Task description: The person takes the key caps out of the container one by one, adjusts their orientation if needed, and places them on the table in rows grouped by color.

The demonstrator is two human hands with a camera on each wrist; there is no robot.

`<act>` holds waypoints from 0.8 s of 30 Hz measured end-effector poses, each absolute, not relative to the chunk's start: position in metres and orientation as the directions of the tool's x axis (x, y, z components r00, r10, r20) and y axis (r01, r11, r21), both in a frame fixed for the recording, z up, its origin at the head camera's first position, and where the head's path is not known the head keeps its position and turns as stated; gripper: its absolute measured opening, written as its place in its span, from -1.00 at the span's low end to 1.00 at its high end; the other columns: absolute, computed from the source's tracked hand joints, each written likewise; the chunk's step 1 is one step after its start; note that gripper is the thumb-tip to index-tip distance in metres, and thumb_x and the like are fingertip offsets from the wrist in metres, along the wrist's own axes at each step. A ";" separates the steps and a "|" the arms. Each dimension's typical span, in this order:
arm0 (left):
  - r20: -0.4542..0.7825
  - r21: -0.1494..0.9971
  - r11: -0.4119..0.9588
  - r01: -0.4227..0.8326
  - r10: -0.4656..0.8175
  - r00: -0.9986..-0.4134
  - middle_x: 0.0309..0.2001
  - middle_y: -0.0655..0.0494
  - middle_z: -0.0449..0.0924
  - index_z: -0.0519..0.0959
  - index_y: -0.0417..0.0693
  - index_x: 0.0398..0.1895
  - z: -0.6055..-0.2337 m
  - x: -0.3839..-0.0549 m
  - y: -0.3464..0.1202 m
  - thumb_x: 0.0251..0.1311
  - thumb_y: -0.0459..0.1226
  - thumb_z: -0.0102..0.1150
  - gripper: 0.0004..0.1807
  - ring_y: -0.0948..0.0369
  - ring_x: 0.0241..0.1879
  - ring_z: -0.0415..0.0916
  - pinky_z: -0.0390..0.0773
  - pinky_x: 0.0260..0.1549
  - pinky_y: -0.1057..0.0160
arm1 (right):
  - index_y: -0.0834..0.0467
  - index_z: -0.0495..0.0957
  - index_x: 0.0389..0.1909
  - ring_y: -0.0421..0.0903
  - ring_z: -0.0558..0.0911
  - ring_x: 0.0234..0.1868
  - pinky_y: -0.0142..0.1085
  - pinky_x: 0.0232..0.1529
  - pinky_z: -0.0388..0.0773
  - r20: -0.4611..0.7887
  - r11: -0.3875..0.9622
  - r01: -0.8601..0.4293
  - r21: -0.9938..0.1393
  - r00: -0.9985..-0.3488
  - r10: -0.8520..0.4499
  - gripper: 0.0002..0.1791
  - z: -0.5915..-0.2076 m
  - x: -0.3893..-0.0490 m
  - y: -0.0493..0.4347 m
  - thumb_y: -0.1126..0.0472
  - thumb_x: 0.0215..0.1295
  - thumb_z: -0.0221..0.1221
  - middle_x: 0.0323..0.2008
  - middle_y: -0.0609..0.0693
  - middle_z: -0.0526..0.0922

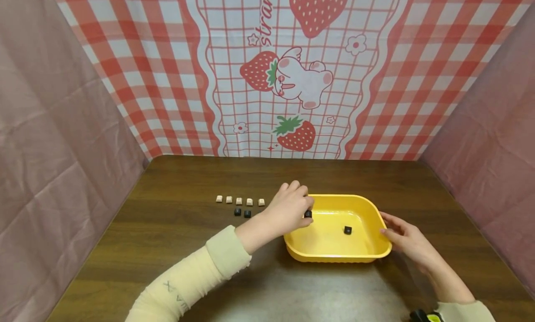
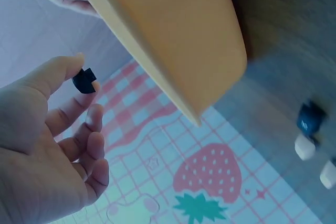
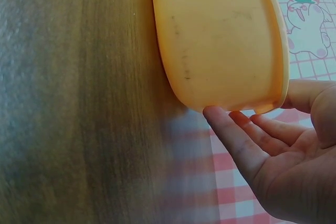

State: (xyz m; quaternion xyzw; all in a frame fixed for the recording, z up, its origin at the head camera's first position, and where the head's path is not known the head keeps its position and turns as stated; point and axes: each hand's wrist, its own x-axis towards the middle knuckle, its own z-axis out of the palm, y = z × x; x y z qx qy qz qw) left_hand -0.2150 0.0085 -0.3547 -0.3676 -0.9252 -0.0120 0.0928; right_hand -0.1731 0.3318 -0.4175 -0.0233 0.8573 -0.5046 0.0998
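My left hand pinches a black keycap between thumb and index finger, over the left rim of a yellow plastic tub. In the left wrist view the other fingers curl loosely below it. Inside the tub, on its floor, lies another black keycap. At the tub's right end my right hand grips the wall, its thumb over the rim and its fingers against the outside. The right wrist view shows those fingertips touching the tub's outer side.
Left of the tub, several white keycaps stand in a row on the brown wooden table. In front of them sit black keycaps, partly hidden by my left forearm. A strawberry-print cloth hangs behind the table, with pink cloths at both sides.
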 end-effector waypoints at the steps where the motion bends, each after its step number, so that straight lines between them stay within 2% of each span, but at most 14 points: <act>1: 0.188 -0.044 0.729 0.683 0.678 -0.711 -0.29 0.26 0.41 0.56 0.19 -0.36 -0.354 -0.216 0.006 0.08 0.11 0.23 -0.73 0.22 -0.25 0.21 0.16 -0.29 0.27 | 0.36 0.03 0.39 -0.27 0.59 -0.16 -0.28 -0.22 0.60 -0.147 0.488 0.060 -0.871 -0.979 -0.142 -0.30 -0.418 -0.173 0.332 0.12 0.38 0.04 0.24 0.48 0.25; 12: 0.218 -0.019 0.735 0.678 0.665 -0.714 -0.27 0.23 0.43 0.61 0.16 -0.32 -0.354 -0.222 -0.031 0.04 0.10 0.27 -0.71 0.21 -0.21 0.24 0.22 -0.23 0.24 | 0.36 0.03 0.40 -0.25 0.60 -0.17 -0.27 -0.24 0.61 -0.142 0.482 0.057 -0.874 -0.979 -0.143 -0.29 -0.418 -0.173 0.333 0.12 0.38 0.04 0.24 0.49 0.25; 24: 0.329 0.045 0.740 0.671 0.623 -0.709 -0.30 0.21 0.46 0.63 0.12 -0.36 -0.371 -0.226 -0.074 0.00 0.02 0.34 -0.75 0.19 -0.22 0.29 0.26 -0.22 0.20 | 0.35 0.03 0.40 -0.20 0.60 -0.14 -0.26 -0.21 0.61 -0.164 0.510 0.076 -0.857 -0.978 -0.129 -0.29 -0.417 -0.173 0.331 0.10 0.38 0.05 0.24 0.47 0.25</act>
